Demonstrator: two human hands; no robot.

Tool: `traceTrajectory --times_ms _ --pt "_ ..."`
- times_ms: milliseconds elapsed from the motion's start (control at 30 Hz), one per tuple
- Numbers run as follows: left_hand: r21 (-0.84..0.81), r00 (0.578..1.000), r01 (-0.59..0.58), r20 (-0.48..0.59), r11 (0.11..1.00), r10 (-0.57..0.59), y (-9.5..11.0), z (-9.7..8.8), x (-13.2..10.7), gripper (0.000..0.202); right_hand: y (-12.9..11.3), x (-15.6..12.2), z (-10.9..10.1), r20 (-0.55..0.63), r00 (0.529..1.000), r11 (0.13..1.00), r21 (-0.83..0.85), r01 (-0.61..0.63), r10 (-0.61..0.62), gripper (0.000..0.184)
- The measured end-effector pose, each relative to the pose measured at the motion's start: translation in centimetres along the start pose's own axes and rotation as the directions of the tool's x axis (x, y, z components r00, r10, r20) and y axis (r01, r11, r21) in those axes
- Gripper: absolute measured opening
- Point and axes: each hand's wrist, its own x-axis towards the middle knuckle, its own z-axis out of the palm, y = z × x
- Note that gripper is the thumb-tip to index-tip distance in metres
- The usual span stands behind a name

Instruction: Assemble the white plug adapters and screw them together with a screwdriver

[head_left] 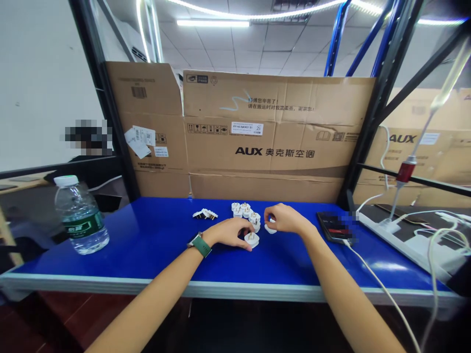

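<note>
Near the middle of the blue tabletop, my left hand [232, 232] has its thumb and fingers around a white plug adapter [251, 238], whose metal pins point up. Just right of it, my right hand [285, 218] is closed with curled fingertips on another white plug adapter [271, 226], partly hidden by the fingers. Behind and between the hands stands a cluster of several white plug adapters [245, 212], pins upward. Further left lies a small group of white pieces with dark and brass-coloured pins [205, 214]. A green-strapped watch [199, 244] is on my left wrist.
A water bottle [81, 218] stands on the left of the blue table [147, 245]. On the right lie a phone [334, 226] with a charging cable and a white power strip [399, 242] with several cables. Cardboard [274, 127] walls the back between dark posts. A person sits beyond, at left.
</note>
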Motion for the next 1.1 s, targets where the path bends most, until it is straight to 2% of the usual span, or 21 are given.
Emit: traceTrajectory --times_ms 100,233,367,433,500,633,800,867,933,1100 --pt "-0.043 0.999 -0.017 0.035 0.999 0.019 -0.2 -0.3 -0.2 0.056 0.7 0.3 0.7 0.039 0.999 0.999 -0.028 -0.028 0.029 0.015" --pt "-0.089 0.998 0.059 0.020 0.994 -0.058 -0.8 -1.1 -0.4 0.065 0.3 0.9 1.5 0.017 1.000 1.000 0.022 0.014 -0.015 0.014" --pt "-0.028 0.976 0.141 -0.165 0.990 -0.144 -1.3 -2.2 -0.8 0.040 -0.8 1.9 2.2 -0.101 0.994 0.992 0.107 0.061 -0.050 0.015" --pt "0.046 0.943 0.211 -0.272 0.976 -0.191 -1.3 -2.5 -1.0 0.049 -1.4 2.5 2.8 -0.117 0.992 0.992 0.108 0.065 -0.052 0.015" --pt "0.150 0.922 0.277 -0.321 0.949 -0.218 -1.3 -2.6 -1.1 0.045 -2.0 2.9 3.4 -0.102 0.992 0.995 0.069 0.075 -0.068 0.015" --pt "0.297 0.946 0.270 -0.257 0.916 -0.196 -1.3 -2.1 -1.3 0.023 -3.1 3.2 4.0 -0.033 0.993 0.993 -0.052 0.108 -0.110 0.016" --pt "0.302 0.962 0.231 -0.211 0.925 -0.171 -0.8 -2.3 -1.6 0.023 -3.5 3.1 3.9 0.037 0.989 0.982 -0.120 0.145 -0.142 0.018" --pt "0.273 0.969 0.204 -0.196 0.940 -0.153 -0.5 -2.6 -1.7 0.027 -3.4 3.1 3.8 0.001 0.988 0.985 -0.086 0.152 -0.153 0.016" --pt "0.223 0.974 0.182 -0.177 0.958 -0.144 0.0 -2.7 -1.6 0.031 -3.1 3.0 3.5 -0.084 0.988 0.991 -0.032 0.129 -0.131 0.016" --pt "0.172 0.993 0.101 -0.080 0.980 -0.088 1.1 -1.5 -0.8 0.048 -1.5 2.4 2.2 -0.250 0.968 0.991 0.122 0.060 -0.028 0.025"
